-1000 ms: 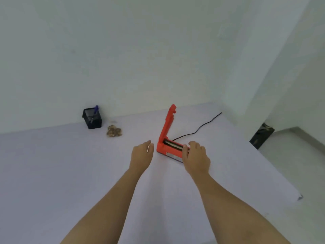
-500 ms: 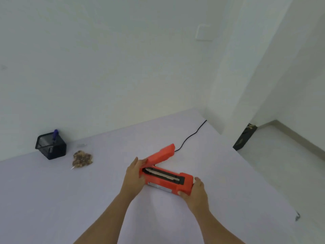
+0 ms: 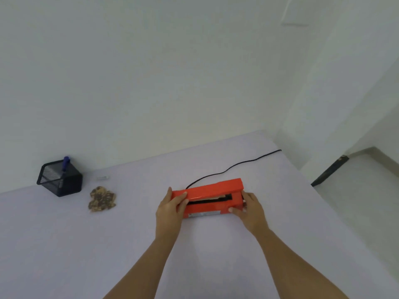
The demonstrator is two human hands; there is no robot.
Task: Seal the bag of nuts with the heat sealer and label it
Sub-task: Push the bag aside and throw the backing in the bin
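Observation:
The orange heat sealer (image 3: 212,190) lies crosswise on the pale table (image 3: 64,244), its lid arm lowered almost flat with a narrow dark gap showing beneath. My left hand (image 3: 171,209) grips its left end. My right hand (image 3: 248,209) grips its right end. A clear bag of brown nuts (image 3: 102,199) lies flat on the table well to the left, apart from both hands. A small pale label-like strip (image 3: 102,178) lies behind the bag; its detail is too small to tell.
A black mesh pen holder (image 3: 60,180) with a blue pen (image 3: 65,164) stands at the back left by the wall. The sealer's black cord (image 3: 235,166) runs back right off the table. The table's right edge drops to the floor, where a dark object (image 3: 329,170) leans.
The sealer's lid arm has dropped from upright to nearly flat. Both hands have turned the sealer so it lies crosswise, and my view has shifted.

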